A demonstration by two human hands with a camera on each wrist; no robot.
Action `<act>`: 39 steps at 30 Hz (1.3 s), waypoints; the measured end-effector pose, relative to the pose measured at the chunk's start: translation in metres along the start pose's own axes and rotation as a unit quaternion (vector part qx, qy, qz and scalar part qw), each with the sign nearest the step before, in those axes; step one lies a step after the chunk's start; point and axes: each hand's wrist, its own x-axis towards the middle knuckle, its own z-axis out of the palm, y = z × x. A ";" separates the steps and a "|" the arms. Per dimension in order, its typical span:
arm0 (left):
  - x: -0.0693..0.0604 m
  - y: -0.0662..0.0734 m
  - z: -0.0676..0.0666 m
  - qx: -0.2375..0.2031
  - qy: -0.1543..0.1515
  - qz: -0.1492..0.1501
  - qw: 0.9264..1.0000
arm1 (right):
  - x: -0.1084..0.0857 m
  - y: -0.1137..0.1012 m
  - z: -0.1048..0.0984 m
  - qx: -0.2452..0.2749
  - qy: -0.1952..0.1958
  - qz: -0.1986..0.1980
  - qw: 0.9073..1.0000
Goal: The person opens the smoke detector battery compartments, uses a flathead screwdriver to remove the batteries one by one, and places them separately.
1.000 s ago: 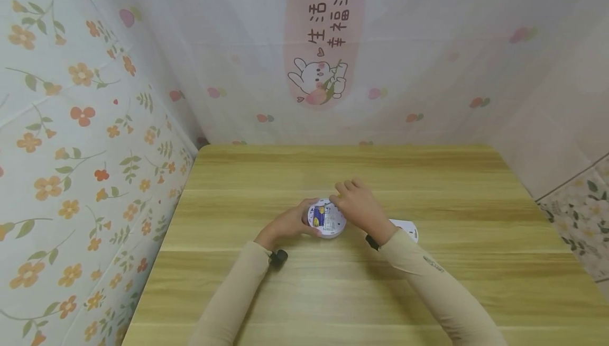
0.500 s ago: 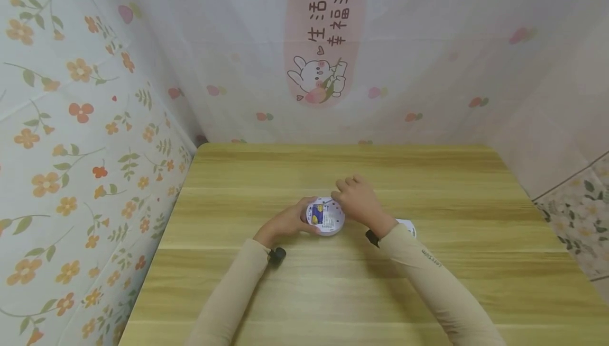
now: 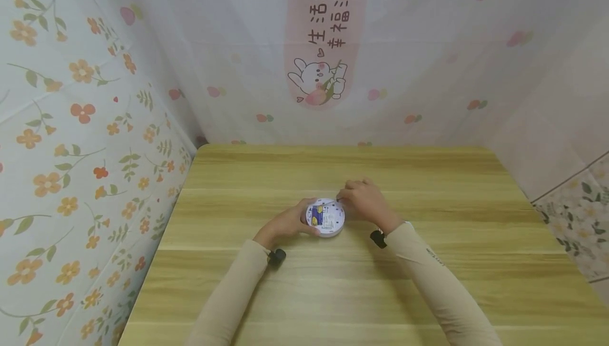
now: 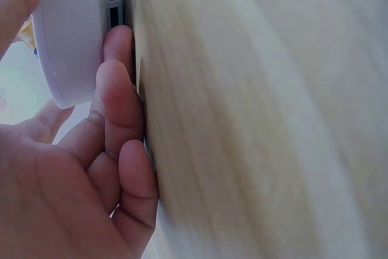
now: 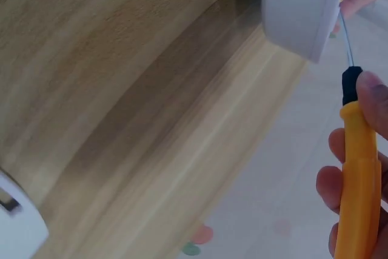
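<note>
A round white device (image 3: 331,220) with a blue and yellow label lies on the wooden table, label side up. My left hand (image 3: 287,221) grips its left side, and the left wrist view shows fingers (image 4: 120,98) curled by its vented lower edge. With my right hand (image 3: 365,201) I hold a screwdriver with an orange handle (image 5: 359,192) and black collar. Its thin metal shaft (image 5: 347,39) reaches the label face of the device; the exact contact of the tip cannot be made out.
A white plate (image 5: 17,222) with a slot lies on the table, mostly hidden under my right forearm in the head view. The wooden table (image 3: 304,293) meets a patterned curtain (image 3: 409,71) at the back and a floral one (image 3: 95,176) at the left.
My right hand has shifted slightly right, its forearm now covering nearly all of the white plate. The left hand keeps its grip on the round device, which has hardly moved.
</note>
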 end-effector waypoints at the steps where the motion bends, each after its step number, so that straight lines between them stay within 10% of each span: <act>1: 0.000 0.000 0.000 0.000 0.000 0.001 1.000 | 0.000 0.002 0.001 0.009 -0.002 0.002 1.000; 22: -0.002 0.000 -0.001 0.001 0.003 0.006 1.000 | -0.003 0.025 0.024 0.178 -0.013 0.028 0.984; 39: 0.001 -0.003 -0.001 0.006 -0.003 0.018 1.000 | 0.003 0.028 0.028 0.198 -0.057 0.057 0.977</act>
